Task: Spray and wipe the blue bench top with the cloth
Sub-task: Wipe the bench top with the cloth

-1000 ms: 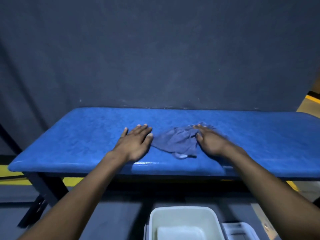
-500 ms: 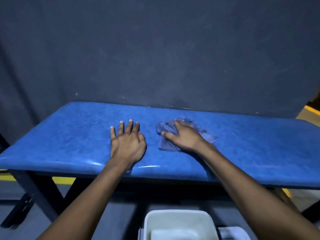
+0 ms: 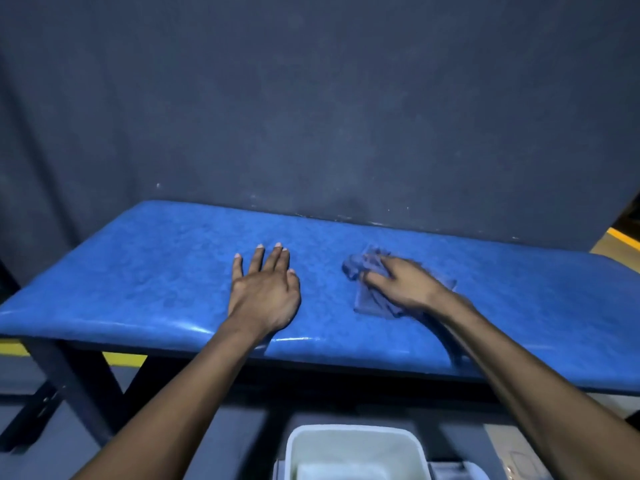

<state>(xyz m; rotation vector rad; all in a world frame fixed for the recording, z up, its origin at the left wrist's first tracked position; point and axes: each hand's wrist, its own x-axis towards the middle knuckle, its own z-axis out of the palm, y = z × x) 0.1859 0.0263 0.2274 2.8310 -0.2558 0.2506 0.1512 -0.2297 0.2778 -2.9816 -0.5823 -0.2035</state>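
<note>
No legible text, label, brand, number or sign appears on any surface in the head view; none can be read.

Your view is dim; glare streaks the bench [image 3: 298, 339] front edge, and the right hand [image 3: 401, 285] is motion-blurred.
</note>
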